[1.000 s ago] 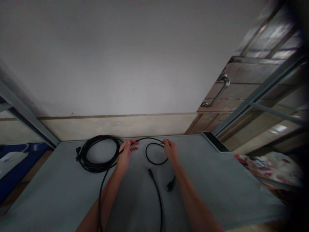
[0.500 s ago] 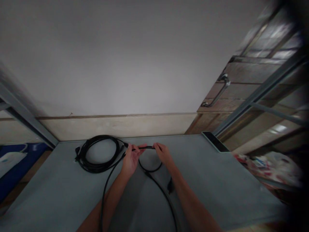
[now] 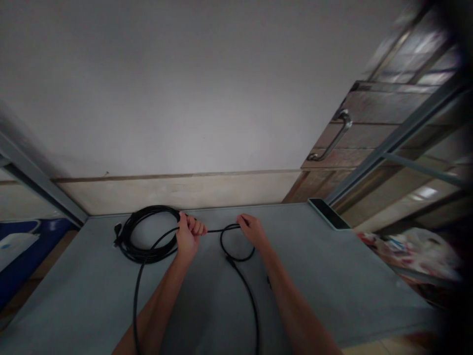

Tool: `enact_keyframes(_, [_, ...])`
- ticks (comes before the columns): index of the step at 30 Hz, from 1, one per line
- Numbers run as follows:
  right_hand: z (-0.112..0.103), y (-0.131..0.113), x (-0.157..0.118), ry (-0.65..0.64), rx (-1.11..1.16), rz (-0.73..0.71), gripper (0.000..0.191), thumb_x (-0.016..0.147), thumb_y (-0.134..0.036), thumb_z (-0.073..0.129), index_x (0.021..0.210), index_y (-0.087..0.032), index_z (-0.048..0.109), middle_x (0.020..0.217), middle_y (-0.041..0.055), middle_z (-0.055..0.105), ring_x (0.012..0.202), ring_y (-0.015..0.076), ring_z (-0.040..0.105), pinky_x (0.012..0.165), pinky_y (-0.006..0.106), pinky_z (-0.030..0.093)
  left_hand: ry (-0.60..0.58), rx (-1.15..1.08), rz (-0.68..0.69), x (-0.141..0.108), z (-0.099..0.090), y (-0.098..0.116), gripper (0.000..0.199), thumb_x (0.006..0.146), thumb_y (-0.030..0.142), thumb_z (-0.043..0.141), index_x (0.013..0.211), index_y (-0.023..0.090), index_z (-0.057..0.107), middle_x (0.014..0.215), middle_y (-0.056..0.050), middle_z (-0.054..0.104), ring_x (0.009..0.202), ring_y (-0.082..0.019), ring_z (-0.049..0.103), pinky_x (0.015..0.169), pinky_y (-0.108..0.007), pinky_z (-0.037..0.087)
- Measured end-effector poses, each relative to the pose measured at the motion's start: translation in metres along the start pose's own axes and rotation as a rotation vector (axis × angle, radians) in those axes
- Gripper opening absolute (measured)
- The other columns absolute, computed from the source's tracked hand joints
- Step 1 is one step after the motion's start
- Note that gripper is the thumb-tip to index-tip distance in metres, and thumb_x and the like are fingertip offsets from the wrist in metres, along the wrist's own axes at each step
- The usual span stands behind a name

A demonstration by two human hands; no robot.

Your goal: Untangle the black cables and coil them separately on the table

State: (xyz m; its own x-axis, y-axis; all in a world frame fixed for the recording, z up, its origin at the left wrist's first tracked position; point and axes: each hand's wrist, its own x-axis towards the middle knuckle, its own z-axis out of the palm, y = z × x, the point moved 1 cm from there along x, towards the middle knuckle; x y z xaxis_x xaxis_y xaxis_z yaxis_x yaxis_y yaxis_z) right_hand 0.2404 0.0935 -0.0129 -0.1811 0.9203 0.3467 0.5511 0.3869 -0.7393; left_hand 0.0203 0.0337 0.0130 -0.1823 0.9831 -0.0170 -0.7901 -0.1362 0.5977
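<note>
- Large black coil [image 3: 128, 239]: just left of your left hand [image 3: 189, 231].
- Left hand: closed around the black cable [image 3: 215, 230].
- Black cable: stretched crosswise, leftward from your right hand [image 3: 249, 228].
- Small loop [image 3: 240, 260]: below, nearer your right hand.
- Right hand: pinching the cable.

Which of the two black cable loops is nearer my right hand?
The small, thin black cable loop at your right hand; the larger black cable coil, thick with many turns, lies by your left hand.

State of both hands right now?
Left hand: closed around the black cable.
Right hand: closed, pinching the same cable.
</note>
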Motion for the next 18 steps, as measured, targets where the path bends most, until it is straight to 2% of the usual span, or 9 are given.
enact_keyframes(9, [-0.009, 0.01, 0.003, 0.027, -0.092, -0.006, 0.039, 0.093, -0.04, 0.043, 0.065, -0.017, 0.059, 0.059, 0.0015, 0.057, 0.057, 0.0138, 0.05, 0.058, 0.025, 0.035, 0.092, -0.05, 0.097, 0.006, -0.007, 0.027, 0.06, 0.093, 0.059, 0.044, 0.051, 0.019, 0.025, 0.043, 0.007, 0.013, 0.039, -0.008, 0.016, 0.043, -0.025, 0.022])
enact_keyframes(14, [-0.015, 0.016, 0.003, 0.075, -0.118, 0.008, 0.04, 0.092, -0.042, 0.043, 0.065, -0.018, 0.06, 0.058, 0.0023, 0.058, 0.055, 0.0147, 0.049, 0.055, 0.026, 0.034, 0.149, -0.068, 0.209, 0.009, -0.02, 0.051, 0.06, 0.092, 0.061, 0.045, 0.053, 0.019, 0.026, 0.043, 0.007, 0.016, 0.038, -0.008, 0.016, 0.043, -0.025, 0.019])
enact_keyframes(18, [-0.018, 0.02, 0.004, 0.092, -0.115, 0.014, 0.038, 0.092, -0.041, 0.044, 0.069, -0.017, 0.063, 0.06, 0.0027, 0.06, 0.056, 0.0154, 0.053, 0.057, 0.026, 0.035, 0.169, -0.1, 0.231, 0.01, -0.029, 0.061, 0.059, 0.092, 0.061, 0.044, 0.054, 0.019, 0.025, 0.043, 0.007, 0.016, 0.038, -0.009, 0.017, 0.043, -0.025, 0.018])
